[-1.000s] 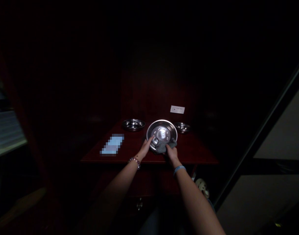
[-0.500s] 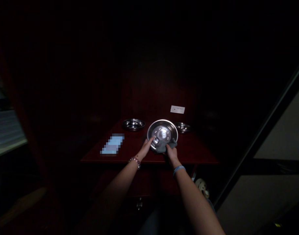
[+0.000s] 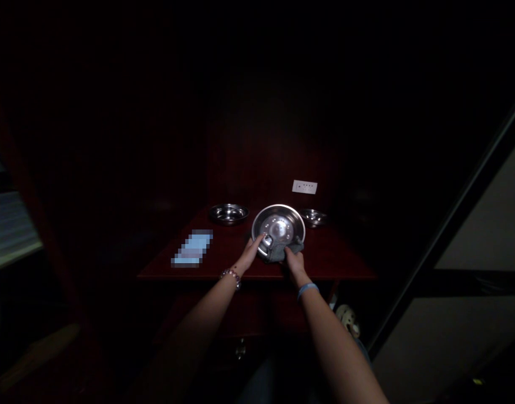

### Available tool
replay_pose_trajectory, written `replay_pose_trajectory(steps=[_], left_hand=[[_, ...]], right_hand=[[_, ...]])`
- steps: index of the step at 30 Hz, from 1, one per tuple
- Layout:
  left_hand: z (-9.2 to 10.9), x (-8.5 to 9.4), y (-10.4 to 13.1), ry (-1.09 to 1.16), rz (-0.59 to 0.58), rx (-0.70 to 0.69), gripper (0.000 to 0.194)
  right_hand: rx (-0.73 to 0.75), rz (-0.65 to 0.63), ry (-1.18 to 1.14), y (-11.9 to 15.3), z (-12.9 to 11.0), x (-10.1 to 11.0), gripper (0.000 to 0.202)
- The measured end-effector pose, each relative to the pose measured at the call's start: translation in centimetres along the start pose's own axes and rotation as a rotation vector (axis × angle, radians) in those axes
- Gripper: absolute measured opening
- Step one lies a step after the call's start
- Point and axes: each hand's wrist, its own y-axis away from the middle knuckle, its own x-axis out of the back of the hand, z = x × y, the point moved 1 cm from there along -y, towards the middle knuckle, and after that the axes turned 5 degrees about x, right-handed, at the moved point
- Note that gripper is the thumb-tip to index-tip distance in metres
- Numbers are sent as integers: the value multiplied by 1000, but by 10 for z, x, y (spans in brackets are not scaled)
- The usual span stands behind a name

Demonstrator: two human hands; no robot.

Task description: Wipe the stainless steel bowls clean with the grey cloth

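Observation:
A shiny steel bowl [image 3: 279,220] is tilted up over the dark red table, its inside facing me. My left hand [image 3: 251,252] grips its lower left rim, thumb inside and fingers behind. In my right hand [image 3: 295,262] is a grey cloth [image 3: 278,252], pressed over the bowl's lower edge with the thumb on top. The fingers of that hand are hidden behind cloth and bowl. Another steel bowl [image 3: 229,213] rests at the back left of the table. A third steel bowl [image 3: 315,217] is at the back right, partly covered by the held one.
The dark red tabletop [image 3: 177,275] ends in a straight front edge near my wrists. A blurred-out pale blue rectangle [image 3: 193,248] lies on its left side. A white socket plate [image 3: 305,187] is on the back wall. Below is a drawer knob [image 3: 240,349]; a pale holed shoe [image 3: 345,317] shows lower right.
Almost nothing differs. The whole view has shifted slightly, and both hands keep their hold on the bowl and cloth.

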Motion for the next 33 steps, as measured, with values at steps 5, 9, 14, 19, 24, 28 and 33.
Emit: replay_pose_trajectory(steps=[5,9,14,19,24,28,33], left_hand=[[1,-1,1,1,-9,24,33],[2,-2,3,13,10,19,33],[3,-2,3,-14,-3,16,29],[2,-1,3,-25,-8,21,31],[1,-2,2,-38,4,24,30],[-4,-2,-2,-19,-31,9,30],[-10,-2,-5,-47,-98,-34,38]], right_hand=[[-3,-2,-11,1,-1,-1,28],[-8,4,-26,3,-2,-2,27],[-23,23,-37,5,-5,0,25],[-8,22,-44,7,-6,1,25],[-10,25,-29,9,-8,0,27],[-9,24,-70,8,-7,0,29],[-15,16,-78,7,-7,0,30]])
